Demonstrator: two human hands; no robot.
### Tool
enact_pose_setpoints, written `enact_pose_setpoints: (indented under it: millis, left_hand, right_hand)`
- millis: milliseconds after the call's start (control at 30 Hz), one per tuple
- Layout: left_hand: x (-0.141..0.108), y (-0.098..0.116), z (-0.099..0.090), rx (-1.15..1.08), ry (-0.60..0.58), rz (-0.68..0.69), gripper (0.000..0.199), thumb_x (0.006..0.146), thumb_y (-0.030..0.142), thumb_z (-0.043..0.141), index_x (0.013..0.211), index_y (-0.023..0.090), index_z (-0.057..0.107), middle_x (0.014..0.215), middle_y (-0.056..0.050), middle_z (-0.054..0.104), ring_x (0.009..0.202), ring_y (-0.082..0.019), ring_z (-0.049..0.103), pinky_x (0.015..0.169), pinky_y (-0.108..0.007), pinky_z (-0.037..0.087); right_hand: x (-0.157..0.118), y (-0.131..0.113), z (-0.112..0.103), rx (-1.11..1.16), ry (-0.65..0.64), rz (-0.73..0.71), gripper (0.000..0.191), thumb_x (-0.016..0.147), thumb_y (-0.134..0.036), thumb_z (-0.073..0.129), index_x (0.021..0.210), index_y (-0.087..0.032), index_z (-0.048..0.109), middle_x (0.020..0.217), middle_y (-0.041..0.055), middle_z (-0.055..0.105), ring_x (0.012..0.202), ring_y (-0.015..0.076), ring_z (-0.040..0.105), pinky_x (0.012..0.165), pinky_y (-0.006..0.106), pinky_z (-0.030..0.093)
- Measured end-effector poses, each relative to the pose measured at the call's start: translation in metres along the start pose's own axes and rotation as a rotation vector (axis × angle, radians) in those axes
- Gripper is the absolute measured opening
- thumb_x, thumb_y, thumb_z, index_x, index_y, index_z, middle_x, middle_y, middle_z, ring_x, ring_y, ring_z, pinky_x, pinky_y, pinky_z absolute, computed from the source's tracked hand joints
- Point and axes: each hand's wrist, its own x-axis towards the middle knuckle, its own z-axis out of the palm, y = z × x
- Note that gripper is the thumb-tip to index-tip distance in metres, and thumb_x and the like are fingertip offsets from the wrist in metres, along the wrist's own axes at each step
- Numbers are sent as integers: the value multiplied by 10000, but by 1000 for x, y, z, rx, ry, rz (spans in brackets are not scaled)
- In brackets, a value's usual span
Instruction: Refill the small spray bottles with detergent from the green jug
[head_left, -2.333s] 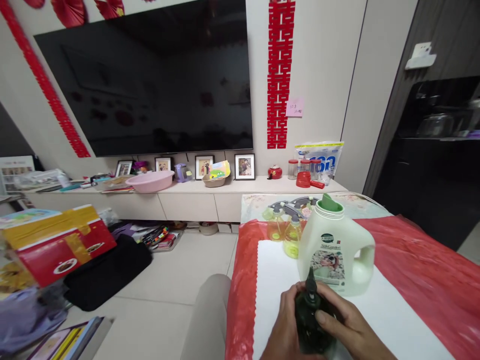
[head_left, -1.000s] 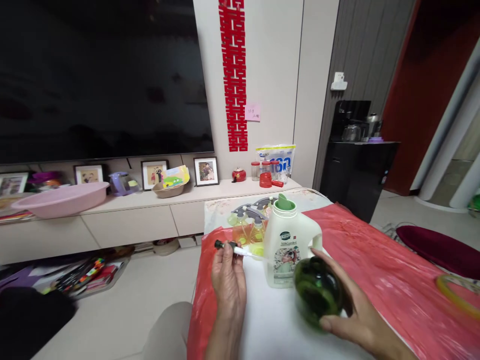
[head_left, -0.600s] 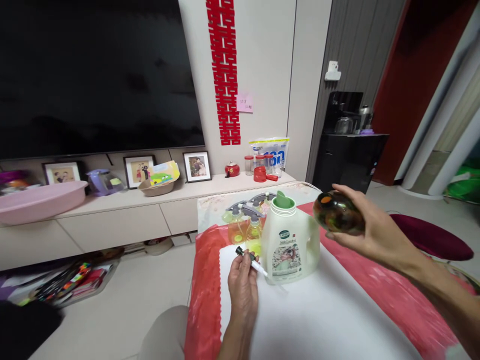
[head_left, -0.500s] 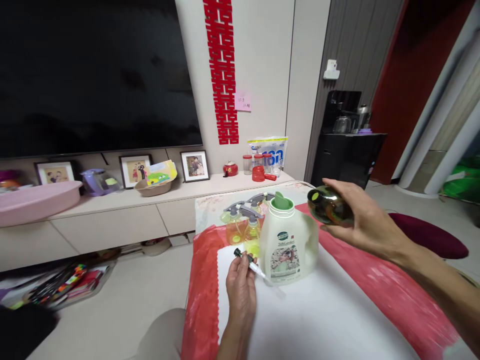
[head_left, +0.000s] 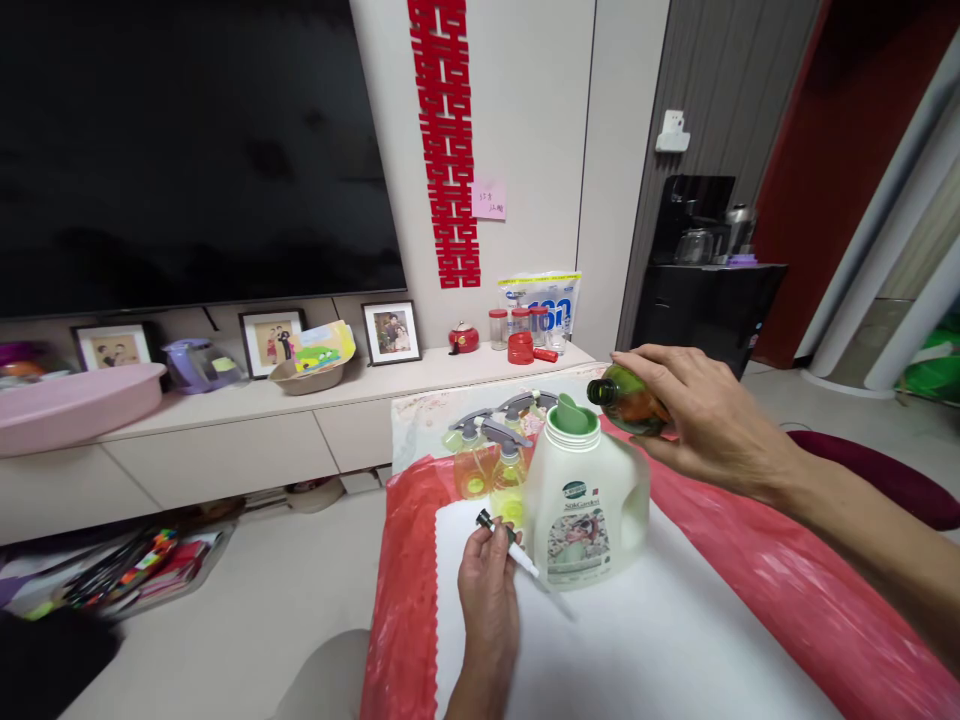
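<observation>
Right hand (head_left: 697, 415) is wrapped round the dark green bottle (head_left: 636, 400), thumb on one side and fingers on the other, tipped almost sideways. Its open neck points left, just beside the green spout (head_left: 573, 415) of the big pale jug (head_left: 585, 500). Left hand (head_left: 489, 590), nearer and to the left, has the pump top (head_left: 523, 560) pinched between thumb and fingers, tube angled right. Jug's standing on the white sheet (head_left: 637, 650).
</observation>
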Motion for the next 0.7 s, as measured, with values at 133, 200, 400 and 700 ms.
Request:
enact_pose_setpoints:
  millis: [133,200,400,700]
  left_hand:
    - [-1,0,0,12,-11,-8,502,529,361,980,850,145,660,863,-33,722,803,-122,677,775,-226,569]
    - [-1,0,0,16,-11,-10,494,527,359,978,842,145,663,866,-36,723,816,-130,681,786,-237,568]
    - [0,-1,-1,38,-25,-4,481,544,378,967,846,145,673,863,-33,716,810,-137,676,777,-249,564]
    - [0,-3,-2,35,-29,-12,466,554,379,964,840,151,675,878,-33,713,822,-138,679,787,-246,566]
  right_hand:
    - [7,-2,-1,-43,-6,-38,574,985,-479,488,1470,-176,435,1363,148,531,1185,310,534,893,424,432]
    - [9,-4,-1,-71,-11,-58,554,992,-473,479,1461,-181,447,1366,148,531,1191,312,532,899,427,421]
    - [14,-5,-3,-154,-8,-104,526,960,-327,505,1466,-194,445,1371,155,529,1199,308,529,908,424,404]
    - [23,-4,-8,-247,-13,-149,673,800,-194,606,1454,-237,451,1364,143,533,1196,321,520,926,436,392]
